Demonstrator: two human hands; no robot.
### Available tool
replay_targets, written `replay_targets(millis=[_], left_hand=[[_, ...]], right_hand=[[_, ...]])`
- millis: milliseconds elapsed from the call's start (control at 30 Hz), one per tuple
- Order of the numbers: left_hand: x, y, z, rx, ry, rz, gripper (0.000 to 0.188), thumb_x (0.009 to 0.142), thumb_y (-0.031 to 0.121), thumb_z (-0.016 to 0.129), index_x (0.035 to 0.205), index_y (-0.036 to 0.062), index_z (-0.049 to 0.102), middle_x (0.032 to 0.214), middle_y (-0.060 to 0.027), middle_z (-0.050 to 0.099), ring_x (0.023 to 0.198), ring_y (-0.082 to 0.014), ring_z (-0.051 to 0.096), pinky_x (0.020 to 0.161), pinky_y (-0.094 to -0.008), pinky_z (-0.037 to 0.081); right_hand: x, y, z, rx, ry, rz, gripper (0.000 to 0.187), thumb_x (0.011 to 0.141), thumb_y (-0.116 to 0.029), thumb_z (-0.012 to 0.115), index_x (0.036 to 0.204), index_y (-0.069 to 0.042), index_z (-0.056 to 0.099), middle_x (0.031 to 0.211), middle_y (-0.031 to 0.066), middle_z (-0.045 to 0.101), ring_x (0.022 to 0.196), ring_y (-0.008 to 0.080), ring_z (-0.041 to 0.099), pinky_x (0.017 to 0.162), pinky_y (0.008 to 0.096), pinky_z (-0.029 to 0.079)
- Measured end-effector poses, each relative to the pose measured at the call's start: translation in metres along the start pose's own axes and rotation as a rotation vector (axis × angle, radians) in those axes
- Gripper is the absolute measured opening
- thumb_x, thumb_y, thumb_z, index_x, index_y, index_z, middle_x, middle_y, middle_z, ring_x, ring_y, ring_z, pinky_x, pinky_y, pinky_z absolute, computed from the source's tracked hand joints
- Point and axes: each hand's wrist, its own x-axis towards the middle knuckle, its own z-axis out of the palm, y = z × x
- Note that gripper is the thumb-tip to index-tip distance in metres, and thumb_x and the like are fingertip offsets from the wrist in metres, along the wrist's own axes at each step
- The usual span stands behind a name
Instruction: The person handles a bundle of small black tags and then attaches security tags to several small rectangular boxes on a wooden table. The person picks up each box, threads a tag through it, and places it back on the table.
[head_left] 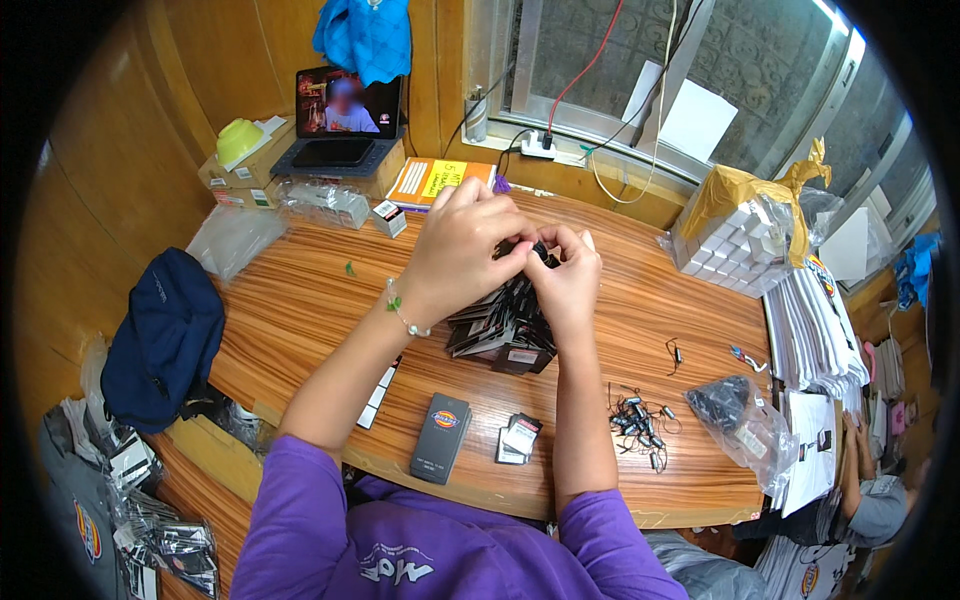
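Over the middle of the table, my left hand [470,245] and my right hand [567,282] meet at the fingertips. Both are closed in a pinch on a thin black cord [543,250], mostly hidden by the fingers. Just beneath them is a thick bundle of black hang tags [505,325], partly covered by my hands. I cannot tell whether the bundle hangs from the cord or rests on the table. Closer to me lie a dark grey tag stack [440,438] and a small pile of black-and-white labels [518,438]. Loose black string loops [640,425] are scattered right of my right forearm.
A plastic bag of black cords [735,410] lies at the right, near stacked papers [815,330]. Behind them stands a wrapped block of small white boxes [735,240]. A tablet [350,105] stands at the back left. A navy bag [165,340] sits left; another person's arm [852,465] shows far right.
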Motion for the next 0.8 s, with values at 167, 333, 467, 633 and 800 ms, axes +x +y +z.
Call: replay_targets(millis=[167, 333, 467, 633, 800], left_hand=[[-0.01, 0.002, 0.005, 0.137, -0.018, -0.078, 0.009, 0.071, 0.017, 0.065, 0.074, 0.0084, 0.065, 0.072, -0.0004, 0.06, 0.077, -0.0188, 0.05, 0.073, -0.033, 0.039], [-0.012, -0.001, 0.011, 0.13, -0.028, -0.162, 0.01, 0.072, 0.017, 0.064, 0.074, 0.0069, 0.065, 0.072, -0.0036, 0.062, 0.079, -0.0212, 0.053, 0.074, -0.0347, 0.04], [-0.009, -0.001, 0.017, 0.13, -0.064, -0.189, 0.009, 0.072, 0.014, 0.063, 0.072, 0.0052, 0.064, 0.072, -0.0064, 0.061, 0.078, -0.0236, 0.055, 0.072, -0.036, 0.041], [-0.008, -0.007, 0.028, 0.043, -0.022, -0.191, 0.008, 0.071, 0.011, 0.062, 0.071, 0.003, 0.062, 0.07, -0.0086, 0.06, 0.073, -0.0231, 0.055, 0.068, -0.0332, 0.044], [-0.012, -0.027, 0.041, -0.634, -0.072, -0.52, 0.01, 0.079, 0.012, 0.059, 0.075, 0.0034, 0.061, 0.07, 0.0003, 0.059, 0.068, -0.0096, 0.053, 0.064, -0.0241, 0.043]], right_hand=[[-0.004, -0.011, 0.003, -0.186, 0.056, -0.109, 0.014, 0.062, -0.014, 0.068, 0.07, -0.007, 0.06, 0.071, 0.0044, 0.059, 0.073, 0.0233, 0.049, 0.07, 0.0354, 0.032], [-0.006, -0.013, 0.006, -0.305, 0.088, -0.19, 0.014, 0.063, -0.012, 0.068, 0.07, -0.008, 0.057, 0.07, 0.0052, 0.058, 0.072, 0.0247, 0.047, 0.068, 0.0364, 0.03], [-0.007, -0.015, 0.008, -0.354, 0.104, -0.228, 0.013, 0.063, -0.011, 0.067, 0.071, -0.008, 0.056, 0.071, 0.0057, 0.058, 0.074, 0.0246, 0.047, 0.067, 0.0366, 0.03], [-0.007, -0.009, 0.009, -0.353, 0.127, -0.223, 0.014, 0.063, -0.01, 0.068, 0.072, -0.007, 0.058, 0.072, 0.0059, 0.059, 0.075, 0.0246, 0.048, 0.069, 0.0366, 0.031], [-0.004, -0.01, 0.003, -0.315, 0.093, -0.177, 0.013, 0.063, -0.01, 0.068, 0.074, -0.007, 0.06, 0.075, 0.0072, 0.061, 0.077, 0.0251, 0.049, 0.069, 0.0371, 0.032]])
